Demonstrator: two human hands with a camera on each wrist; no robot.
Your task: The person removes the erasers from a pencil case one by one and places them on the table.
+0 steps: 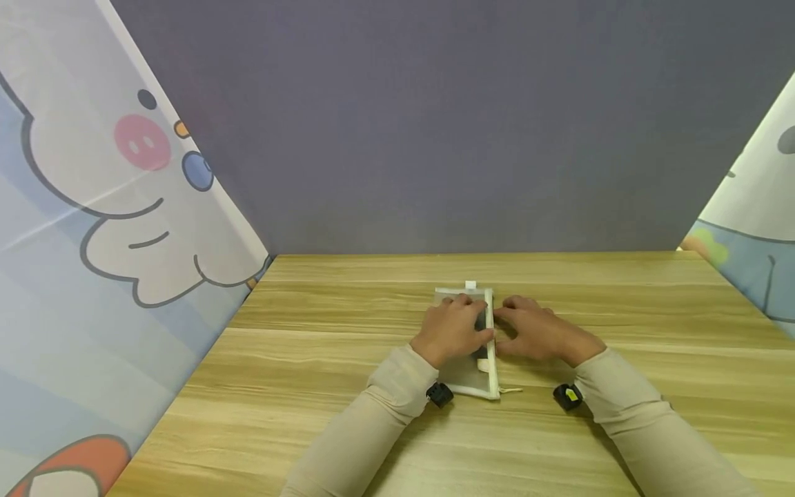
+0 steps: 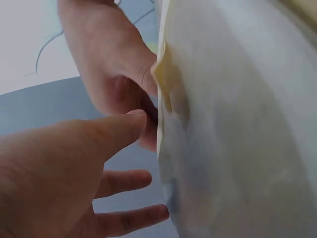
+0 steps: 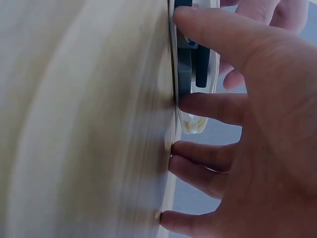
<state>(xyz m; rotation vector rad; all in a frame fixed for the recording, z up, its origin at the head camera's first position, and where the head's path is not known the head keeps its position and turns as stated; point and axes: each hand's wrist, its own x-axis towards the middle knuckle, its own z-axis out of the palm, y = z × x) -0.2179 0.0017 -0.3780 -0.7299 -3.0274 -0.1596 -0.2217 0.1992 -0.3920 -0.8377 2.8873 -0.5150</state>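
Observation:
A translucent zip pouch point(image 1: 459, 378) with white edging lies on the table, and a dark item shows through it. My left hand point(image 1: 452, 330) rests on the pouch, its thumb by the zipper edge point(image 1: 491, 314). In the left wrist view the left hand point(image 2: 54, 168) has its thumb and fingers stretched out. Beside the zipper edge, my right hand point(image 1: 533, 331) has its thumb and index finger at the parted side. There the dark item point(image 3: 185, 69) shows between the pouch layers, touched by those fingertips; its kind is unclear. The other right fingertips rest on the table.
The pouch lies on a wood-grain table point(image 1: 310, 359), with a small white tab point(image 1: 470, 284) at its far end. A grey panel point(image 1: 466, 124) stands behind. Cartoon-printed cloth point(image 1: 74, 331) hangs at both sides. A cord point(image 1: 511, 390) trails from the pouch's near corner.

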